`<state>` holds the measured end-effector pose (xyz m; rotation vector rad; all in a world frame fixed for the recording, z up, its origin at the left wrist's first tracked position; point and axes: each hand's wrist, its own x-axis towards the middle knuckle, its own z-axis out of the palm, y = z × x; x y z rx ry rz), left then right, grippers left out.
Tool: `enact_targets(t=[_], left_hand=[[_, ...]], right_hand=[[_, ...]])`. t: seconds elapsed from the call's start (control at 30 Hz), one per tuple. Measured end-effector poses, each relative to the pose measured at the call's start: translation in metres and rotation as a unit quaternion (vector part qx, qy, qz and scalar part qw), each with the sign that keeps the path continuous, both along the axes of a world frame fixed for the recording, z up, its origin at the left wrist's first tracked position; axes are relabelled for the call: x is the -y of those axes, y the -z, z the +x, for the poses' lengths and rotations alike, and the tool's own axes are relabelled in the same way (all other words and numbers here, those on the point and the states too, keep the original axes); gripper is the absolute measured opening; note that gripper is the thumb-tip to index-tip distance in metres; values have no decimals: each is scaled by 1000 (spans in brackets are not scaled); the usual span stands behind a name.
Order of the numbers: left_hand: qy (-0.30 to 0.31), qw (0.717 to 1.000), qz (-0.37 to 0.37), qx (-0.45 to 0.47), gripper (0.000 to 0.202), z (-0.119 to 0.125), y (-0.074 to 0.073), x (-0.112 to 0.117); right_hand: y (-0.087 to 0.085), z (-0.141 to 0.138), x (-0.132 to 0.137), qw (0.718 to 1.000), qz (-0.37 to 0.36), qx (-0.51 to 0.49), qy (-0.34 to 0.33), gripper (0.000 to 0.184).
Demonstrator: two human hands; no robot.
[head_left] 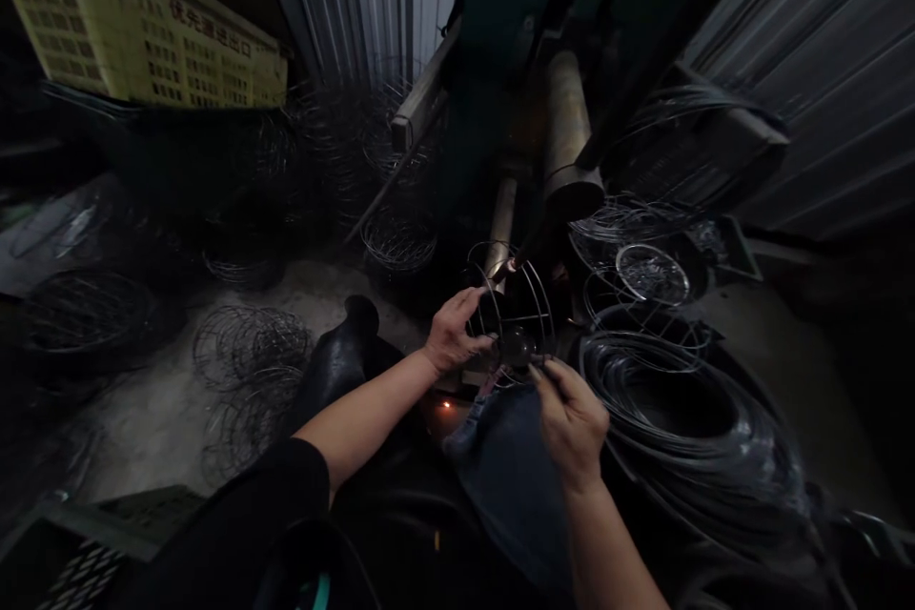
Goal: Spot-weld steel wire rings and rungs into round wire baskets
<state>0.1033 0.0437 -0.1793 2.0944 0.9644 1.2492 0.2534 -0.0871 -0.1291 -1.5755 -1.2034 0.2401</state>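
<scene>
1. Equipment ahead of me: the machine [568, 133], its long cylinder angled down toward the work.
2. To my right I note stacked wire rings [686, 419], lying just beside the right hand [572, 419].
3. The wire guard [518, 343] stands upright at the machine's lower tip, between both hands.
4. The left hand [452, 335] grips the guard's left rim, fingers curled around the wire.
5. The right hand pinches the guard's lower edge between thumb and fingertips.

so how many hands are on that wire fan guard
2. The left hand grips the left rim of the wire fan guard; the right hand pinches its lower edge. No other hands show, though the dark could hide some.
</scene>
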Motion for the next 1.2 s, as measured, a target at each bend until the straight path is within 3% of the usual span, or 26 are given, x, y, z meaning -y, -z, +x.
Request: enact_targets(t=[0.2, 0.4, 0.8, 0.97, 1.03, 1.2], left_hand=[[-15, 991, -86, 105, 76, -9, -4, -5], [1, 965, -174, 194, 84, -3, 2, -18], [1, 963, -185, 199, 87, 4, 5, -25], [-7, 965, -192, 177, 87, -1, -6, -22], [-5, 954, -233, 187, 86, -2, -12, -18], [3, 887, -372, 275, 80, -2, -25, -8]], right_hand=[[-38, -6, -28, 1000, -22, -3, -21, 21], [-54, -15, -52, 998, -11, 25, -49, 19], [-47, -11, -58, 999, -14, 41, -21, 18], [-43, -11, -35, 1000, 15, -18, -18, 16], [-38, -13, -19, 999, 23, -31, -14, 20], [-28, -14, -2, 1000, -10, -14, -6, 19]])
